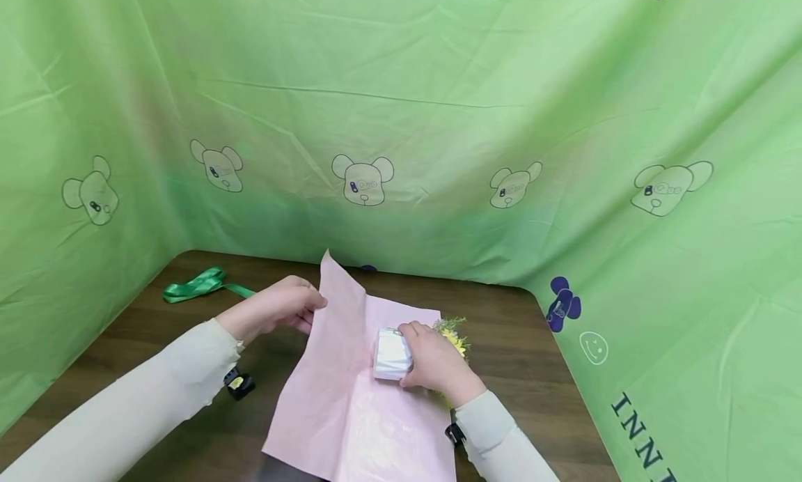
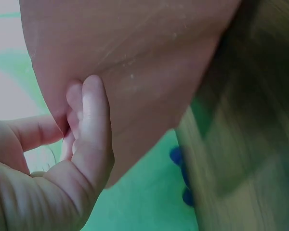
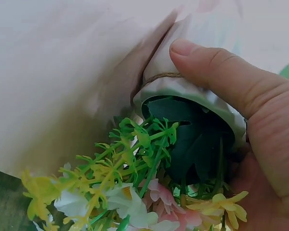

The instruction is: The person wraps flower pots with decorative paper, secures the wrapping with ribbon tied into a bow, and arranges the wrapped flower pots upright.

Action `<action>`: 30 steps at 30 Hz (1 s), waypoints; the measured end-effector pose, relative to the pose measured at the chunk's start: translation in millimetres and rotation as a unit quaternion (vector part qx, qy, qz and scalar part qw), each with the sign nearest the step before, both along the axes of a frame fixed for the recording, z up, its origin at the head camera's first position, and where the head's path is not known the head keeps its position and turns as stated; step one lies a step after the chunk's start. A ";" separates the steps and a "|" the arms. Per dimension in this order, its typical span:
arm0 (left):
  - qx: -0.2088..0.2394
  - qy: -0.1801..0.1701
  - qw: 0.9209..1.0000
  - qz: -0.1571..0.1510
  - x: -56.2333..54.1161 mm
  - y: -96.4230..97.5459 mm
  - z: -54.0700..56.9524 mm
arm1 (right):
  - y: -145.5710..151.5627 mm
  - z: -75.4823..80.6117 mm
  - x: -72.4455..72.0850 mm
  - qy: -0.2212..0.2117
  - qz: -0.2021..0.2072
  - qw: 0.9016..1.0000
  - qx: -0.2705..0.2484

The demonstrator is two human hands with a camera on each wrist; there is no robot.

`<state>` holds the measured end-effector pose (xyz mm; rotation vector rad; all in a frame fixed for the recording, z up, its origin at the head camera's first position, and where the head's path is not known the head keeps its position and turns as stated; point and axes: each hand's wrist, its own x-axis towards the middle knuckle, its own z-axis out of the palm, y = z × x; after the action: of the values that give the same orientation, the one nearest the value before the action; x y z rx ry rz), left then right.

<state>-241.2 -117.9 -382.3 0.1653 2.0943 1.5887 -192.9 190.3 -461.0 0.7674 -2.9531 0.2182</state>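
A pink sheet of wrapping paper [image 1: 388,433] lies on the table with its left part raised in a fold. My left hand [image 1: 282,308] pinches the raised left edge, thumb on one side and fingers on the other, as the left wrist view shows. My right hand [image 1: 438,360] grips a small white flowerpot [image 1: 391,356], which lies on its side on the paper, its base facing left. In the right wrist view, twine [image 3: 161,76] circles the pot below its rim. Artificial flowers [image 3: 168,202], yellow, pink and white with green sprigs, spill from its mouth toward the right.
A green ribbon [image 1: 197,285] lies loosely on the wooden table [image 1: 514,370] at the back left, its end passing behind the left forearm. Something dark grey [image 1: 282,470] shows under the paper's near edge. Green cloth [image 1: 401,85] with printed bear heads surrounds the table.
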 end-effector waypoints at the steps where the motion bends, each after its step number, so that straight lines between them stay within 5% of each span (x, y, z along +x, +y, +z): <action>1: 0.005 0.002 1.000 -0.001 0.4 5.0 1.7 | -0.1 0.1 -0.1 0.002 0.000 1.000 0.001; 14: 0.048 0.018 0.999 -0.008 9.1 84.9 19.4 | -2.2 -2.8 -1.3 0.035 0.019 0.999 0.006; 30: 0.064 0.047 0.997 -0.020 18.4 139.1 4.1 | 11.0 -5.0 -5.0 0.092 0.057 0.994 0.013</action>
<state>-222.8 21.2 -378.2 0.3310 2.0449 1.7229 -197.9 201.3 -466.0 0.9084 -2.7480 0.1084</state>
